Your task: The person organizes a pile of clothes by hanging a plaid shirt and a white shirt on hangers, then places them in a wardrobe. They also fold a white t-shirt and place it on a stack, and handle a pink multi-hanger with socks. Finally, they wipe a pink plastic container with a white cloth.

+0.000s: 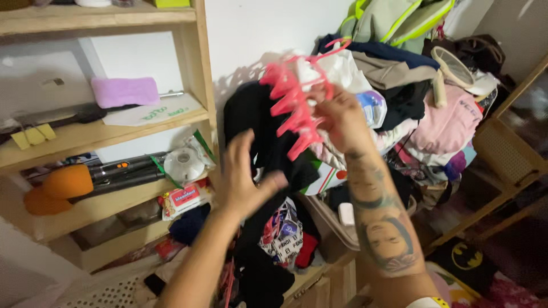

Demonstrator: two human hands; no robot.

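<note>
Right hand [337, 114] raised, fingers curled tight round a pink plastic clip hanger [297, 102], many pegs fanning out left of and below the grip; hook end pokes up above the hand. Black garment [260, 142] hangs from the pegs, just left of and below the grip, draping down past the left hand. Left hand [245, 177] lower and left of the grip, open, fingers spread, thumb out toward the black cloth; holds nothing, contact with cloth blurred, cannot tell.

Packages: white bottle with blue label [372, 107] just right of the grip in the clothes heap. Flat red-and-white packet [184, 199] far left of and below the grip, on a shelf edge. Round white disc [184, 164] and a green-edged wrapper above that packet. White sheet with green writing [154, 111] and lilac pad [125, 91] far left, on a higher shelf level. Yellow sticky notes [33, 136] on that shelf's front edge. Orange-tipped black tool [91, 177] lying on the next shelf down.

Right forearm upright, tattooed, wrist bent left. Left forearm angled up from the bottom edge.

Wooden shelf unit [200, 74] on the left, white wall behind the grip, clothes pile [422, 108] right of and behind it, wooden frame [514, 165] far right, patterned rug [474, 262] below
</note>
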